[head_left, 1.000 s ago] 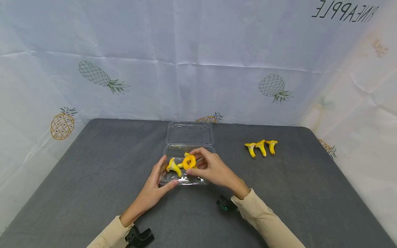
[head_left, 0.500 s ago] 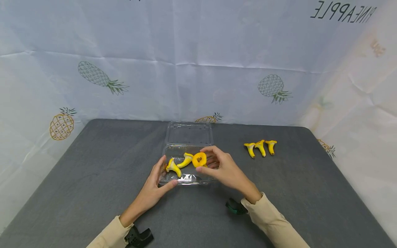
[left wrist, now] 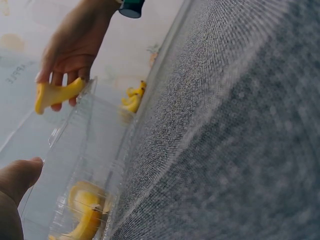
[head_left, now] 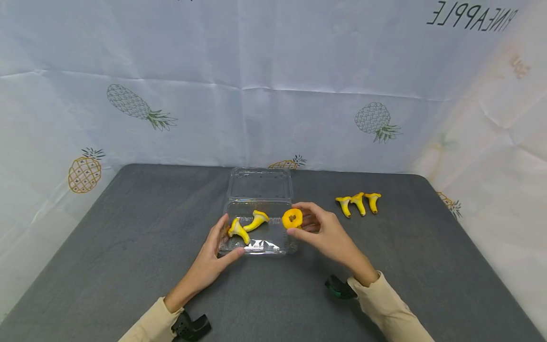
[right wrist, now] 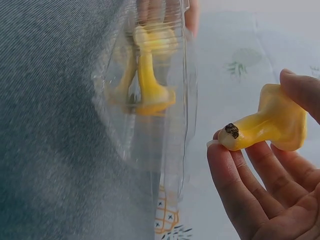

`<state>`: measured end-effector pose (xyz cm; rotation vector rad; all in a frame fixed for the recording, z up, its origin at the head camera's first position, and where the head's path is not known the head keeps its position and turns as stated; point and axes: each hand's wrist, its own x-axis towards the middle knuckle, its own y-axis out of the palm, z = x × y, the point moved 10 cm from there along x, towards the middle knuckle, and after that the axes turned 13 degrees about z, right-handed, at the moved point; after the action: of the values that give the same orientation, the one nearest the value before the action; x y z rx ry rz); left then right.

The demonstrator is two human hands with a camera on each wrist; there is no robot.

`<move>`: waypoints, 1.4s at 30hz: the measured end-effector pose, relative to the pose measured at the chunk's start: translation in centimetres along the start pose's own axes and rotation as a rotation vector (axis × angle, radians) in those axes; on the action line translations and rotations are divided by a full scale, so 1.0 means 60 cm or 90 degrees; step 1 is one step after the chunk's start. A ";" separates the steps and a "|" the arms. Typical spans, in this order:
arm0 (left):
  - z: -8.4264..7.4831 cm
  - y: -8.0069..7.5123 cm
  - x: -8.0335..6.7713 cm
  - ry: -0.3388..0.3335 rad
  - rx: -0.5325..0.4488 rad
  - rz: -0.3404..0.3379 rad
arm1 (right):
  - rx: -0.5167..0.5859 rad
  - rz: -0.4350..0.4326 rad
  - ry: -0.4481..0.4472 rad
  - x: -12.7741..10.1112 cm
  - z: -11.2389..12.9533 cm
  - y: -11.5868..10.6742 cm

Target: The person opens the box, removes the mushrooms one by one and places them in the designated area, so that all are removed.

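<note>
A clear plastic clamshell box (head_left: 273,235) lies open mid-table, its lid (head_left: 260,184) tipped back. Two yellow toy mushrooms (head_left: 239,230) (head_left: 258,219) lie inside it, also seen through the plastic (right wrist: 150,85). My left hand (head_left: 213,256) rests against the box's left front corner, thumb along its front edge, fingers fairly straight. My right hand (head_left: 318,228) holds a third yellow mushroom (head_left: 292,218) pinched between thumb and fingers at the box's right rim, clear of the tray; the mushroom (right wrist: 267,125) lies across my fingertips, stem end toward the camera. It also shows in the left wrist view (left wrist: 55,94).
Three more yellow mushrooms (head_left: 358,203) stand in a row on the dark grey table (head_left: 128,237) to the right of the box. A pineapple-print cloth (head_left: 273,85) hangs behind and at both sides. Black wrist mounts (head_left: 190,327) sit on both forearms.
My right hand has carried its mushroom from over the middle of the box rightward to just past the right rim. The left hand and the two mushrooms in the box have stayed put.
</note>
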<state>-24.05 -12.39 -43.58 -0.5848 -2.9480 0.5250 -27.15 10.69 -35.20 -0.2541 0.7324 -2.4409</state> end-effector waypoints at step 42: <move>0.001 0.000 0.000 -0.007 0.004 0.000 | -0.068 -0.099 0.136 -0.053 -0.117 -0.065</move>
<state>-24.08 -12.40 -43.65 -0.5834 -2.9552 0.5379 -28.71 18.31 -38.96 -0.0934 0.9710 -2.6066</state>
